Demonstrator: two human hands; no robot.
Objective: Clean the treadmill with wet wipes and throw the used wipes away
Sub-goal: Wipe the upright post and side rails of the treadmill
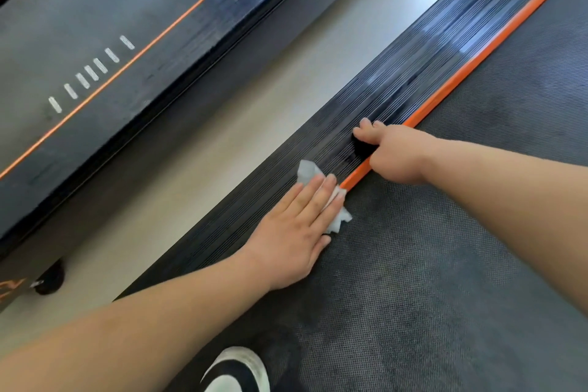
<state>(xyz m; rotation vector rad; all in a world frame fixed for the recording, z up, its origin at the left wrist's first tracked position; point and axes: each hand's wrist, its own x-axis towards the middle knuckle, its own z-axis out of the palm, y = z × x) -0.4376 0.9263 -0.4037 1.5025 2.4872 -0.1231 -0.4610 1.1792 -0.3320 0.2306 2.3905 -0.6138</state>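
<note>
Shoe: white and black, at the bottom edge, standing on the belt; the person seems to be leaning forward over the work.
Treadmill belt: dark textured mat filling the right side, running away up and to the right.
Left hand: laid flat, palm down, its fingers straight and together, pressing on the wipe rather than gripping it, probably to spread pressure while rubbing.
Wet wipe: white and crumpled, pinned under the left fingers across the ribbed rail and the orange strip, with corners poking out on both sides.
Orange strip: thin line dividing belt from rail.
Right hand: just beyond the wipe on the same rail, its fingers arched with tips planted on the ribs, seemingly as a brace. Shadow under the palm hides whether it holds anything.
Side rail: black and ribbed, with glossy patches farther up.
Floor: pale strip left of the rail.
Second treadmill: parallel, beyond the floor strip.
Containers: no wipe packet or bin in view, so disposal looks not yet begun.
</note>
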